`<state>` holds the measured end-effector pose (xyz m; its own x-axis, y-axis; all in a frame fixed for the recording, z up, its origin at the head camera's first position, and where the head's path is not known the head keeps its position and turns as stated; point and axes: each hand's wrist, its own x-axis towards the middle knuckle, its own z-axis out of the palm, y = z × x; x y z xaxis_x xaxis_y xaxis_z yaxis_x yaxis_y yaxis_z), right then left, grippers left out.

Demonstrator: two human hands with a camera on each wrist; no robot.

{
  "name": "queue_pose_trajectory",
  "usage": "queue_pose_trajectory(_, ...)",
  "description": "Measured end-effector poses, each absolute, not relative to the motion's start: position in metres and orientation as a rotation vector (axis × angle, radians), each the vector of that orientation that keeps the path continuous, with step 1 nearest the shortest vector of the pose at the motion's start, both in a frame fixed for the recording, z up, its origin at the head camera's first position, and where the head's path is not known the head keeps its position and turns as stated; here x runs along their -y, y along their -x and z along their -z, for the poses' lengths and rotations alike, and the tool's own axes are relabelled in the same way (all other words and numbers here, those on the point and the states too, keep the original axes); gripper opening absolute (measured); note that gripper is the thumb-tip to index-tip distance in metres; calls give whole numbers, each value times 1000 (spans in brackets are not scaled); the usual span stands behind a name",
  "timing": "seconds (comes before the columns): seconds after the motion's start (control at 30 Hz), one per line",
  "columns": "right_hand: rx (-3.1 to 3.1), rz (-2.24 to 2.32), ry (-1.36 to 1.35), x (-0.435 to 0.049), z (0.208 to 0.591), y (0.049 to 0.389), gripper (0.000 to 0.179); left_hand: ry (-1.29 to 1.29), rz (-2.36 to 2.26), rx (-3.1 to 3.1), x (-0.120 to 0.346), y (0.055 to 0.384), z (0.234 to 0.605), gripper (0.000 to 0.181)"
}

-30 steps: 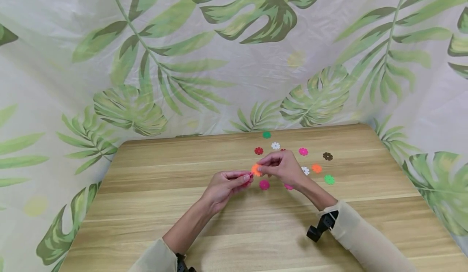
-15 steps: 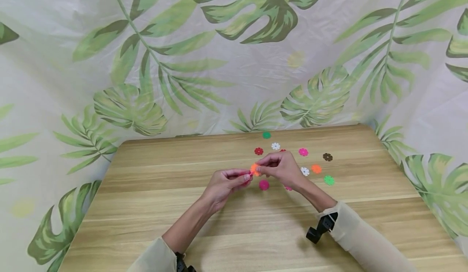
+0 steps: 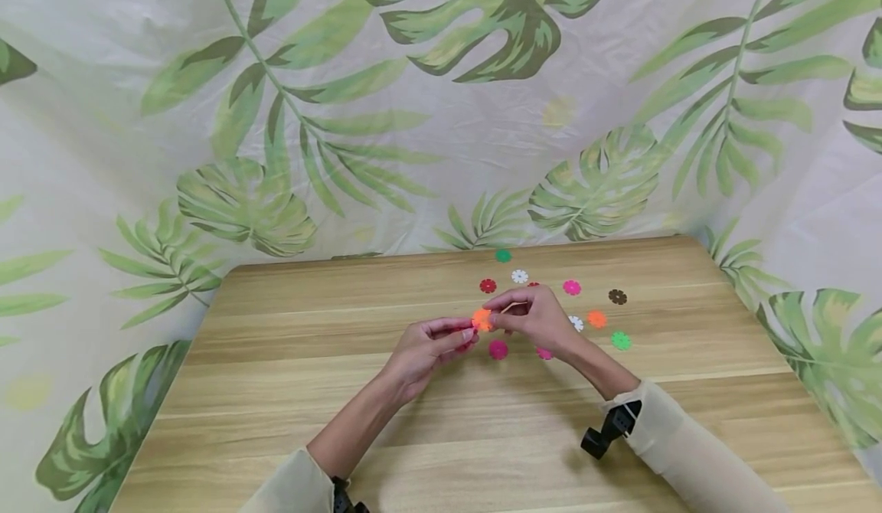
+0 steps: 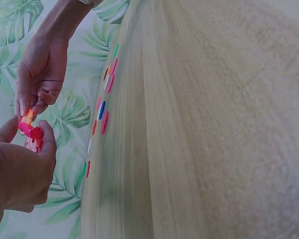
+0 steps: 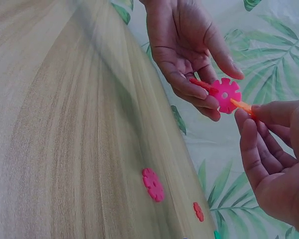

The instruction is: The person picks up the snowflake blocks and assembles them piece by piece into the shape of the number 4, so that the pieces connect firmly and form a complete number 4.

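Observation:
Over the table my left hand (image 3: 427,352) holds a pink notched snowflake disc (image 5: 226,94) joined to a red snowflake disc (image 5: 203,85). My right hand (image 3: 536,318) pinches an orange snowflake disc (image 3: 481,319) by its right side. In the right wrist view the orange disc's edge meets the pink disc's rim at an angle, close to a notch. The left wrist view has the joined discs (image 4: 30,130) between the left thumb and fingers, partly covered by them. Both hands are raised above the tabletop.
Loose snowflake discs lie on the wooden table (image 3: 276,390), among them a pink one (image 3: 498,350) below the hands, a brown one (image 3: 617,296), a light green one (image 3: 622,340) and a dark green one (image 3: 503,255) by the back edge. A leaf-patterned cloth (image 3: 386,145) hangs behind.
The orange disc has shifted slightly left, against the pink disc. My right fingertips now sit further toward its right edge, showing more of it. The left hand has barely moved.

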<state>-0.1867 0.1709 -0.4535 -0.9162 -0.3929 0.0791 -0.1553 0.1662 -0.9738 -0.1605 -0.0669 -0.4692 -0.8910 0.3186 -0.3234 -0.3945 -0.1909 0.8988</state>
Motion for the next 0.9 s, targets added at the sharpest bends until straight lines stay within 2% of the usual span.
queue_pose_trajectory(0.37,-2273,1768,540,-175,453,187,22,104,-2141,-1628,62,160,469,31)
queue_pose_trajectory(0.9,-2534,1435,760,-217,475,203,21,138,-2145,-1593,72,159,468,32)
